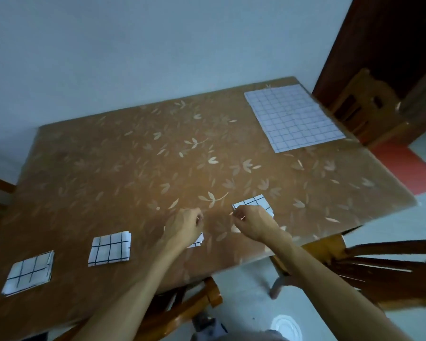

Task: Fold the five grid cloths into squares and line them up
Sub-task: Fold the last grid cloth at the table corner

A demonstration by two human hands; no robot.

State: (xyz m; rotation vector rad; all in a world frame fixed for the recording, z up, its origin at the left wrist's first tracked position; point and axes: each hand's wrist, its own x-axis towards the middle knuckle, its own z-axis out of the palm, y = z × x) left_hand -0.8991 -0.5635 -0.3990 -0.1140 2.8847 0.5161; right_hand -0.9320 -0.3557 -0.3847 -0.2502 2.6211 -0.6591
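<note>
Two folded grid cloths lie in a row near the table's front edge, one at the far left (27, 273) and one beside it (110, 248). A third folded cloth (198, 241) shows only a corner from under my left wrist. My left hand (186, 225) hovers over the table with curled fingers and holds nothing. My right hand (253, 222) has curled fingers at the near left edge of a fourth folded cloth (255, 202) and appears to pinch it. One unfolded grid cloth (293, 116) lies flat at the table's far right corner.
The table (133, 168) has a brown leaf-patterned cover and stands against a pale wall. Wooden chairs stand at the far right (364, 104), the near right (379, 264) and under the front edge (182, 308). A dark doorway is at the upper right.
</note>
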